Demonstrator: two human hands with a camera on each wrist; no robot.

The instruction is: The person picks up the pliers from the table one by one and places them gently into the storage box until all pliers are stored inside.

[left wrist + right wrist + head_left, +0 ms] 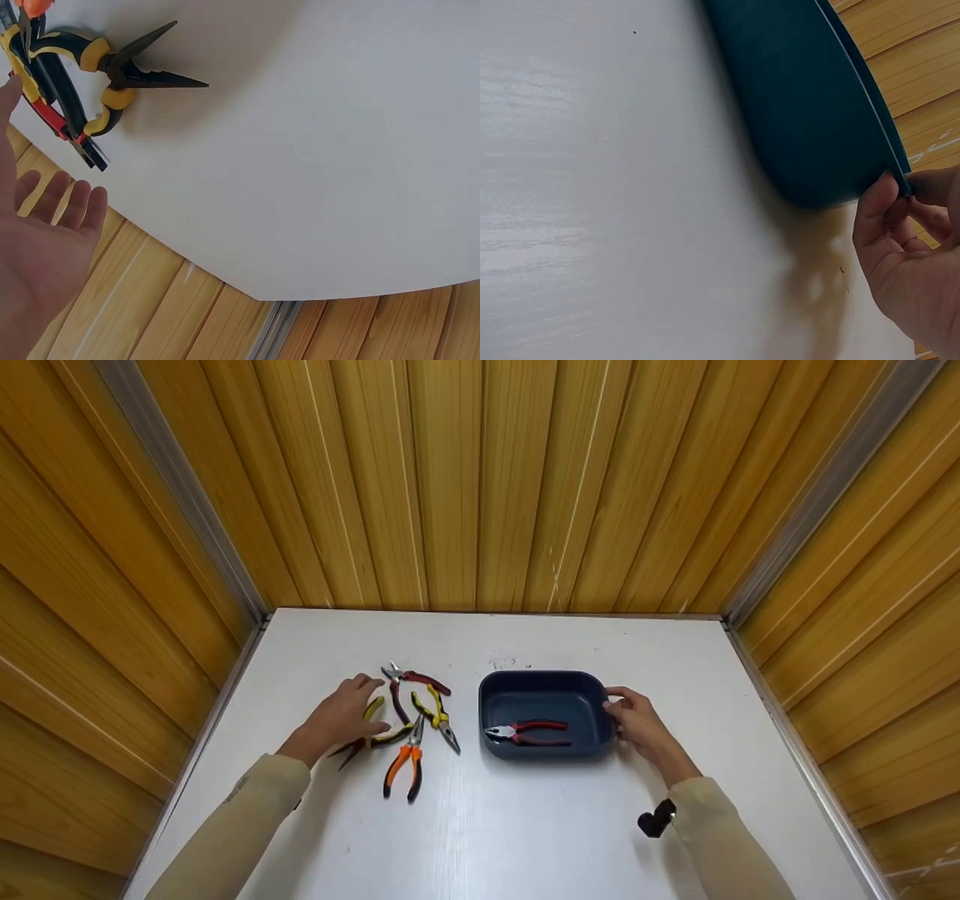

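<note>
From afar I judge the yellow-black pliers (116, 73), nearest to the left edge of the table (480, 840), stiff, fairly heavy and best held by the handles; beside them the left hand (337, 718) is relaxed, empty, while the right hand (637, 724) pinches the blue box (544, 688) by its rim.

Yellow-brown plank walls (480, 480), grey metal strips (180, 476), white tabletop (517, 836)

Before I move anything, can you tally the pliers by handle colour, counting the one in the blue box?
Red-handled pliers: 2 (one in the box, one on the table)
Yellow-and-black-handled pliers: 2
Orange-and-black-handled pliers: 1
Total: 5 pliers, box and table together
</note>
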